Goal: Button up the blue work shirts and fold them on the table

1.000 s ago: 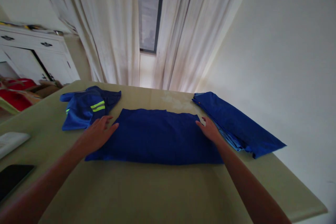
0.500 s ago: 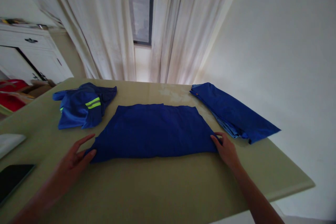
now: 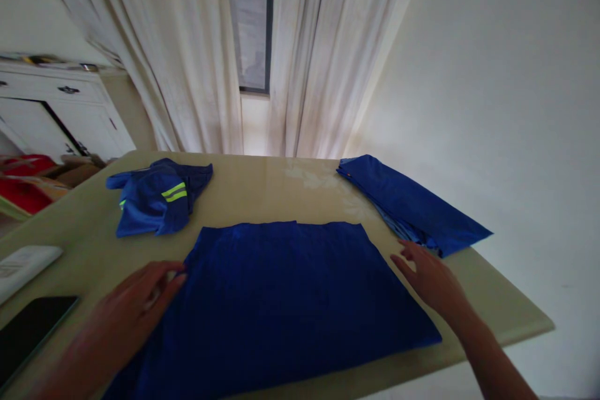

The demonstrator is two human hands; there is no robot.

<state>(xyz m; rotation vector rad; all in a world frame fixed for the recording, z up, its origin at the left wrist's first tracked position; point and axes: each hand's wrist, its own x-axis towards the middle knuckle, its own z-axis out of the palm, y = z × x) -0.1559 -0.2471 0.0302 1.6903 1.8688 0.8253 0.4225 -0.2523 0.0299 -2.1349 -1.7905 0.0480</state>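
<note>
A dark blue folded garment point(image 3: 290, 300) lies flat across the table in front of me, its near edge close to the table's front. My left hand point(image 3: 140, 303) is at its left side, with thumb and forefinger pinched at the garment's edge near the upper left corner. Beside the right edge, my right hand point(image 3: 434, 281) hovers with thumb and fingers apart and nothing between them. The lower left part of the garment is partly hidden behind my left hand and forearm.
A crumpled blue garment with yellow-green reflective stripes point(image 3: 157, 203) lies at the back left. Another folded blue garment point(image 3: 412, 203) rests along the right edge of the table point(image 3: 510, 312). A black phone point(image 3: 35, 331) and a white object point(image 3: 28, 269) lie at the left.
The garment has come nearer to me and now covers more of the table, spread towards the front edge. My right hand has let go of its right corner.
</note>
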